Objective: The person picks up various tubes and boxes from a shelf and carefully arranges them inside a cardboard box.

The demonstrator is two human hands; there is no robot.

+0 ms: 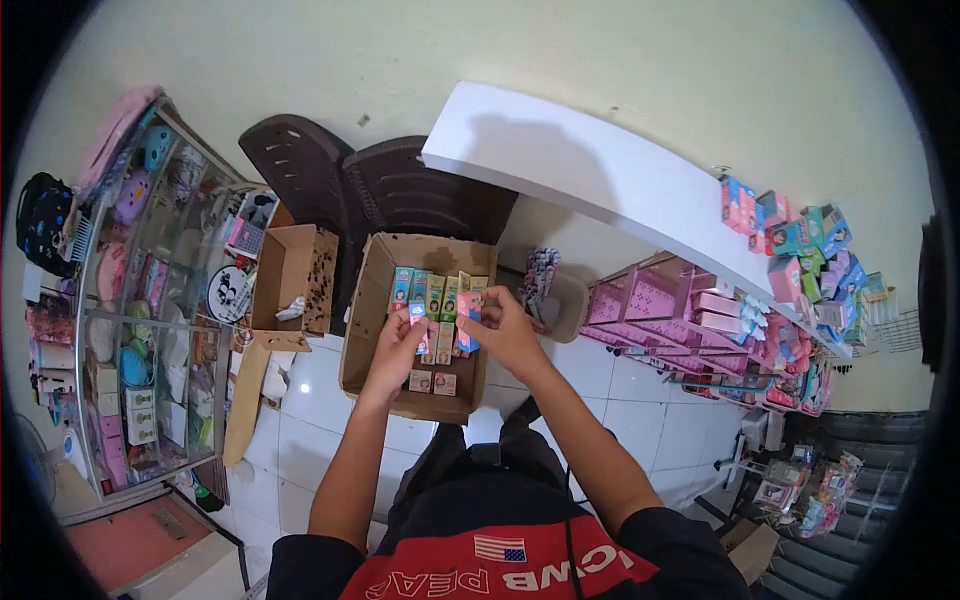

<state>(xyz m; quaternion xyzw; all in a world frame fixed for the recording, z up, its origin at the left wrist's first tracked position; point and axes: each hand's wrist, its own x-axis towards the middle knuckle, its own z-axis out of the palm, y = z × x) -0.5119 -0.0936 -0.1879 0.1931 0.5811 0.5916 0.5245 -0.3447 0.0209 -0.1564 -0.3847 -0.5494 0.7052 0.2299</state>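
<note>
My left hand [397,350] is closed on a small blue-and-pink product box [418,312], held above an open cardboard carton [361,345]. Pinched in my right hand [507,325] is another small pink-and-blue product box [468,318]. Inside the carton stand several slim boxes in teal, yellow and green, such as a yellow-green box [435,292]. Nearer to me in it sit small pale boxes with printed faces, among them a pinkish box [445,384]. The print on the boxes is too small to read.
A white shelf [560,165] juts from the wall, with several colourful boxes [790,235] at its right end. Dark plastic chairs [430,190] stand behind the carton. To the left are a smaller cardboard box [284,325] and a glass display case [150,300]. Pink racks [650,305] stand at right.
</note>
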